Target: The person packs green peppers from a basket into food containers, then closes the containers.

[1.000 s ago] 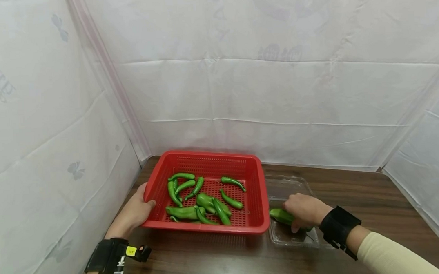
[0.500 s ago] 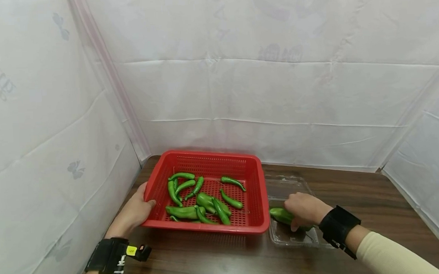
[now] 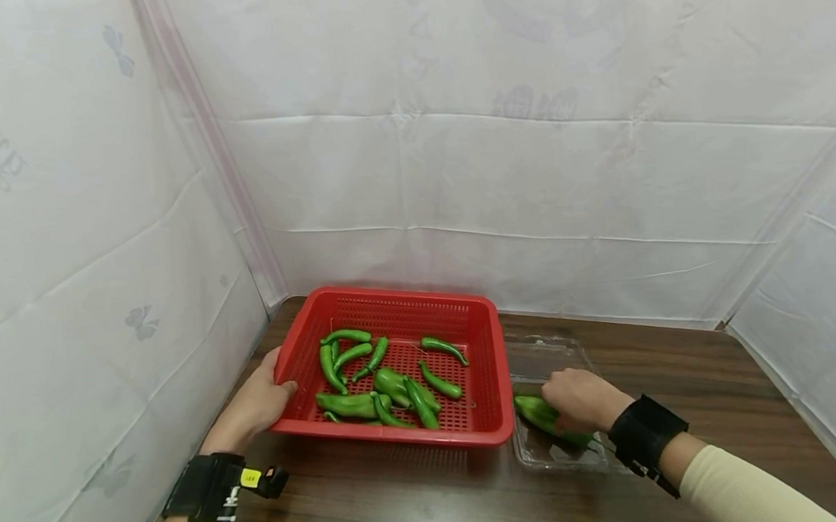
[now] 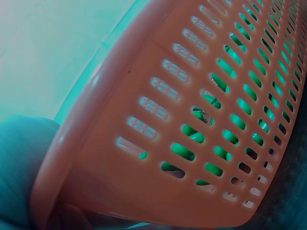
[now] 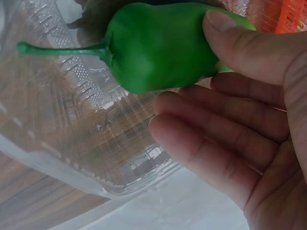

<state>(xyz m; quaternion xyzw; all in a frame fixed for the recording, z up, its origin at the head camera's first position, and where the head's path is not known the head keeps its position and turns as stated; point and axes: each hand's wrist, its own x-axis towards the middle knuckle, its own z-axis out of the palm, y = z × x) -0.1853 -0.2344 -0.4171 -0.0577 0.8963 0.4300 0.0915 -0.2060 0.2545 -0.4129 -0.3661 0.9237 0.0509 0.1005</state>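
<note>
Over on the right of the surface (image 3: 414,487), the right hand (image 3: 578,398) was down in the clear tray (image 3: 548,356), and it had a pepper (image 3: 537,411) with it. Close up from the wrist, the thumb (image 5: 240,43) pressed on the pepper's (image 5: 158,48) fat green body while the other fingers (image 5: 201,143) lay nearly straight and spread just beneath it, so the grip was a loose pinch rather than a full wrap. The stem pointed away from the palm, out over the ribbed plastic floor of the tray (image 5: 86,143); whether the pepper rested on that floor or hung just above it could not be told. From the head view it sat at the tray's left end, just beside the wall of the basket (image 3: 496,382). On the other side, the left hand (image 3: 256,404) gripped the red basket's left rim, thumb hooked over the edge and inside, fingers hidden beneath. The left wrist view showed only the slotted wall (image 4: 192,120) at very close range, with green showing through the holes. Inside the basket lay a scatter of peppers (image 3: 388,383), some touching and overlapping near the front, two lying apart toward the right. Basket and tray stood side by side, touching or nearly so.
</note>
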